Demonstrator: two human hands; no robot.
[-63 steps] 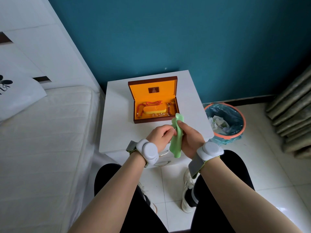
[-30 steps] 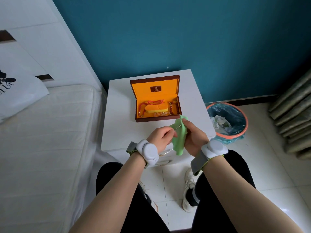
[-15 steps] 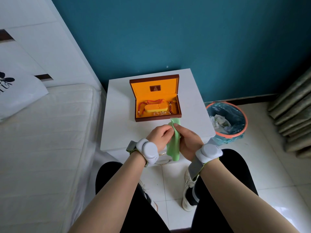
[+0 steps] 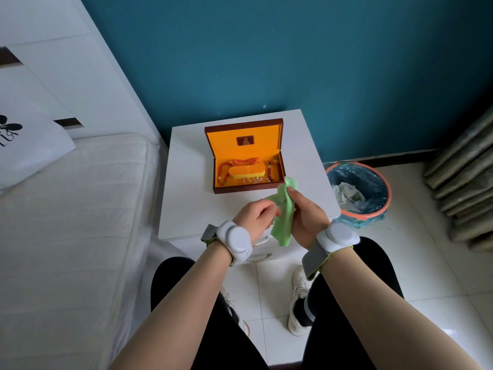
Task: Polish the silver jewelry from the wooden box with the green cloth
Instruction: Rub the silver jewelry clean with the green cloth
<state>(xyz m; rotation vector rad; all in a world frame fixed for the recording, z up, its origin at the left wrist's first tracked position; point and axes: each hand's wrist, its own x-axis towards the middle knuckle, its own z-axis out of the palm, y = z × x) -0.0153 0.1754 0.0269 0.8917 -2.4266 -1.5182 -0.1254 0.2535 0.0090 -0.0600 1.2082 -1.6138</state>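
In the head view the left hand (image 4: pixel 256 214) pinches a thin silver piece (image 4: pixel 281 201), and the right hand (image 4: pixel 306 212) grips the green cloth (image 4: pixel 282 225) folded over it, probably so the piece stays steady during rubbing. Both hands work over the near edge of the counter (image 4: pixel 186 204). The open wooden box (image 4: pixel 246 158) stands just beyond the hands, with free counter to their left.

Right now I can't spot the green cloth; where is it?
In the head view, the green cloth hangs at centre between both hands, gripped by the right hand, just in front of the open wooden box.
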